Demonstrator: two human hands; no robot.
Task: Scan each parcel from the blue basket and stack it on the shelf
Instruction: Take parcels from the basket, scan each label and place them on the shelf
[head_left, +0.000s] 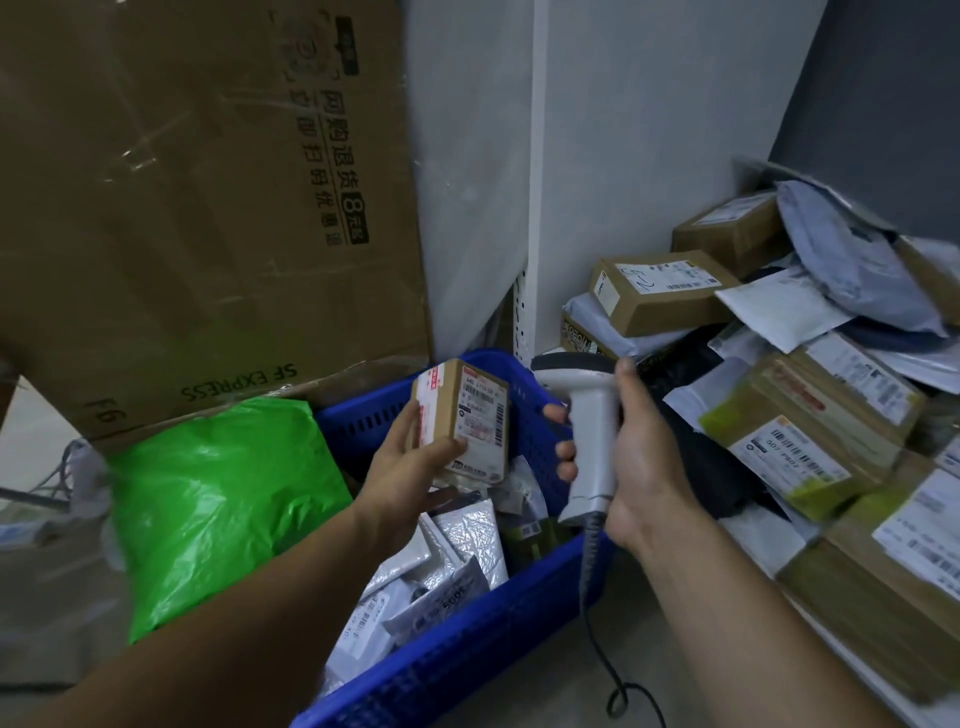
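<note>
My left hand (410, 467) grips a small brown cardboard parcel (467, 415) with a white barcode label, held upright above the blue basket (467, 649). Just to its right, my right hand (639, 457) holds a white handheld scanner (587, 426) by its grip, its head up near the parcel's top. The scanner's cable (597, 639) hangs down past the basket's right rim. Inside the basket lie several silver and white mailer bags (447, 566). The shelf (769, 540) on the right carries many stacked parcels (810, 431).
A large brown cardboard box (208, 208) stands at the left behind the basket. A green plastic bag (218, 499) sits against the basket's left side. A white shelf upright (535, 208) and grey wall rise behind. Bare floor (545, 691) shows under the cable.
</note>
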